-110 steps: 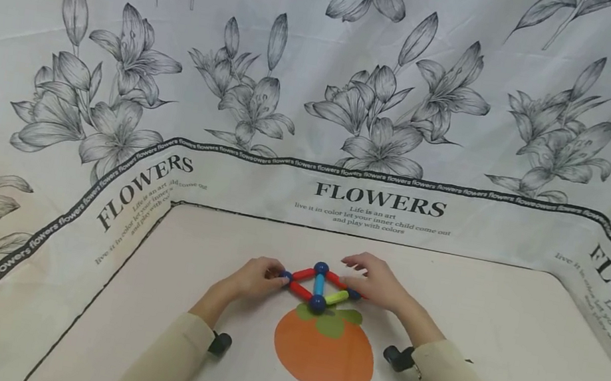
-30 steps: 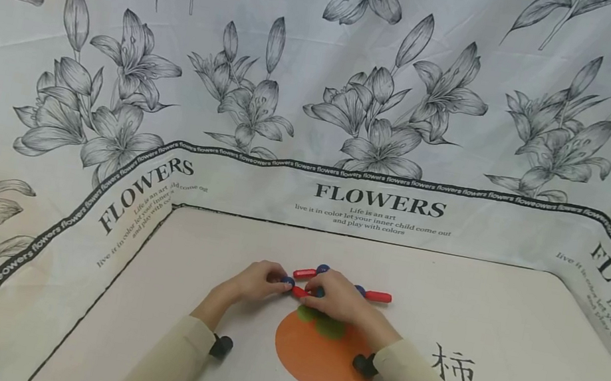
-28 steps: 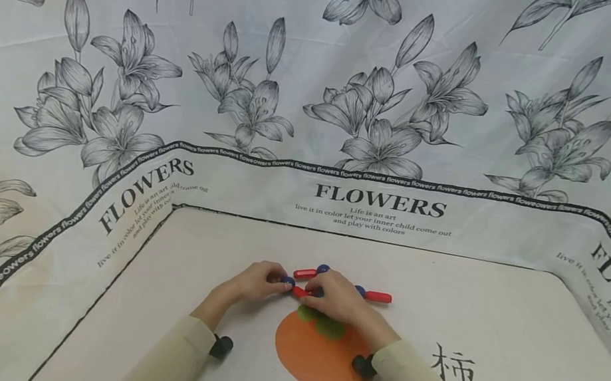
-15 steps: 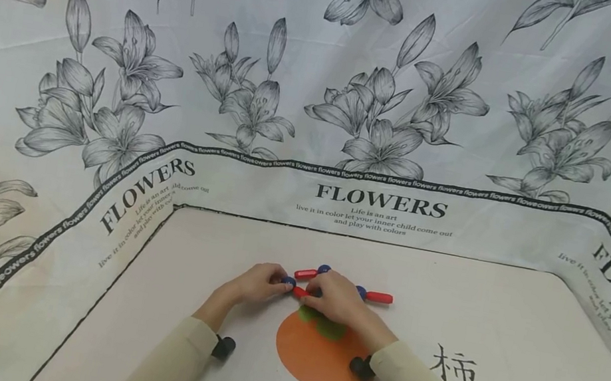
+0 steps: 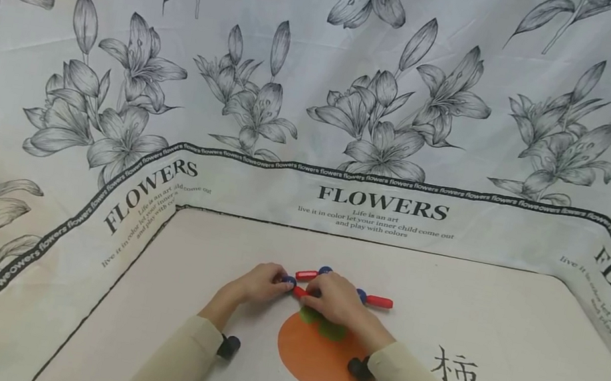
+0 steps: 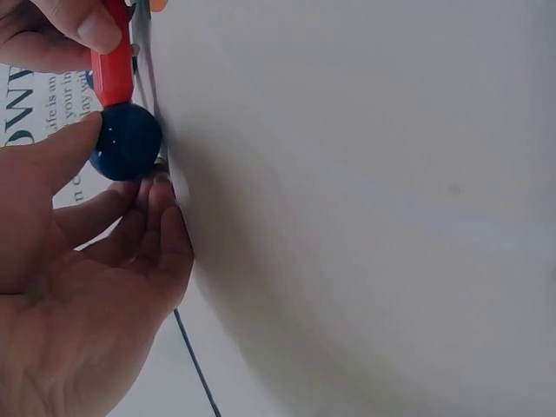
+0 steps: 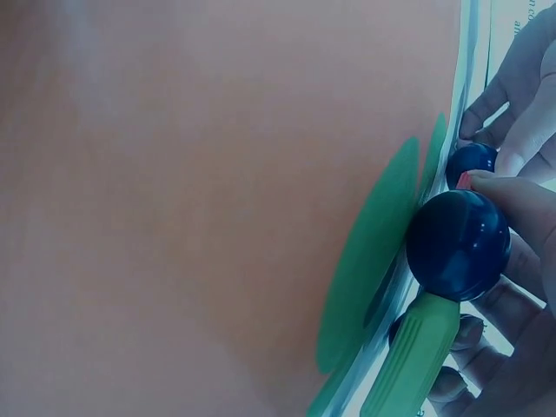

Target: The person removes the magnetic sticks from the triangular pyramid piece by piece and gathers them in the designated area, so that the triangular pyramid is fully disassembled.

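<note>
A figure of magnetic rods and dark blue balls lies on the table beneath my hands. My left hand (image 5: 261, 284) holds the blue ball (image 6: 127, 143) at its left corner between thumb and fingers. The right hand (image 5: 337, 298) pinches the red magnetic rod (image 6: 111, 74) that runs from that ball. Close to the right palm, a nearer blue ball (image 7: 459, 246) joins a green rod (image 7: 413, 356). Behind the right hand show a second red rod (image 5: 306, 275) and the far ball (image 5: 325, 270). Another red rod (image 5: 380, 302) juts rightward from the right-hand ball (image 5: 362, 295). My right hand hides the middle.
The pale tabletop (image 5: 199, 247) carries a printed orange persimmon (image 5: 322, 358) just in front of the hands, with black characters (image 5: 454, 370) to its right. Behind the table hangs a floral cloth (image 5: 388, 130). Small black wrist cameras (image 5: 229, 347) stick out from both sleeves.
Since the oldest frame, my right hand has moved left from the right-hand ball to the front-left red rod. A red rod now points rightward there. Over the last second both hands stay nearly still.
</note>
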`<state>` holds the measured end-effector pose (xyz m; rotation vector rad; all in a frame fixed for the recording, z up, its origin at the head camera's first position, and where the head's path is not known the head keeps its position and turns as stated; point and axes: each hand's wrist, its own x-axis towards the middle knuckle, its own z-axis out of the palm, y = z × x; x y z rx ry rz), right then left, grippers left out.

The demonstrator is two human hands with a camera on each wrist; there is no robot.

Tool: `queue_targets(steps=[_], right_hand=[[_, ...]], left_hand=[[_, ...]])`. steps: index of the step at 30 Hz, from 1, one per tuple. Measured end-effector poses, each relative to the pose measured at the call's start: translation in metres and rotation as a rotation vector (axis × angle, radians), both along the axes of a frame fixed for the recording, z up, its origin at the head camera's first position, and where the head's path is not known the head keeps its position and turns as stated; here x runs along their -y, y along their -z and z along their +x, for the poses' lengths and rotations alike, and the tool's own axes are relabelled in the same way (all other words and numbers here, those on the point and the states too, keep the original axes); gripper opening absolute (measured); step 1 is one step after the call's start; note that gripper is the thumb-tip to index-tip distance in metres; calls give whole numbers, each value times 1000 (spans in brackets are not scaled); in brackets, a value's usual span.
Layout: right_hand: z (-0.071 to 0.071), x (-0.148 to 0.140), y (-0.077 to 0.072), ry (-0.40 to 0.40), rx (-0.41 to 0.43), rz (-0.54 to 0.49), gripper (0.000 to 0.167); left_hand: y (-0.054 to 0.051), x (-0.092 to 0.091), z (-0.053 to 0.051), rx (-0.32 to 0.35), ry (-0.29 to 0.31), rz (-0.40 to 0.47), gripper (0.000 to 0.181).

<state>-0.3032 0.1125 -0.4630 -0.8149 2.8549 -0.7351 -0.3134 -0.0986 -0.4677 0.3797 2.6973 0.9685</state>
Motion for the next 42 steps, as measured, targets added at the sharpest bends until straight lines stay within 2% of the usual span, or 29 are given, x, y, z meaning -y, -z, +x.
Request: queue_targets(steps=[6,10,14,17,19,25,29,34,42], right_hand=[[2,-2,1,-12,0,19,10],[3,-4,3,-11,-3,20,11],[3,-3,4,-19,-2,8,10],[3,-2,3,-30,4,-8,10],[4,-2,3,-28,10,-17,10],[4,-1,3,-15,36,-8,10],[4,-3,2,-1,49,8,9],[5,-3,-1,-5,61,17,11],[6,-9,-4,-40,43,19,21]], left_hand=[[2,2,-3,3,-64,6,25],[2,6,-4,19,-40,6,27],[-5,12,-9,48,-33,18,30],[-8,15,-19,50,-62,28,31],[-8,13,-28,26,-89,34,32],[2,-3,-56,-40,-180,23,37],[6,-13,-68,-65,-230,55,39],[7,-18,-72,-57,-293,72,38],[9,-14,-73,-47,-265,78,41]])
